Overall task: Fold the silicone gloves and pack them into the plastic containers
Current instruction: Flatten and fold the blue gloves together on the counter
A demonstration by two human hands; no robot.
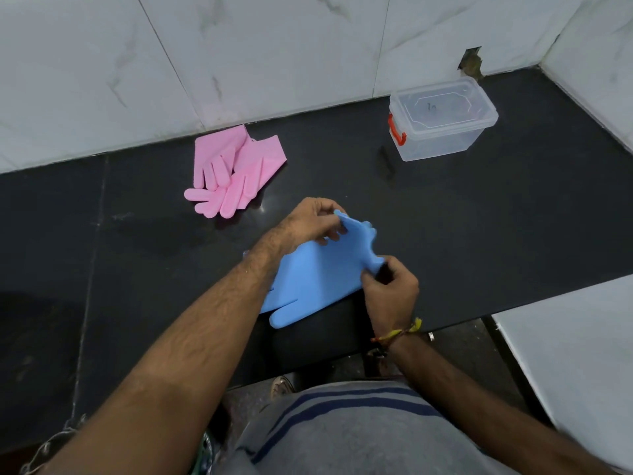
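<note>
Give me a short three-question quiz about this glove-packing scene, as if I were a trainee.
1. True or false: the lid is on the clear plastic container.
2. Which gloves are being handled right now? A) the pink gloves B) the blue gloves C) neither pair
3. Fill in: the container's latch handle is coloured ____.

Key
1. True; the lid sits on it and nothing shows inside.
2. B; the left hand and the right hand both pinch the blue gloves' far edge, while the pink pair lies untouched near the wall.
3. Red.
</note>
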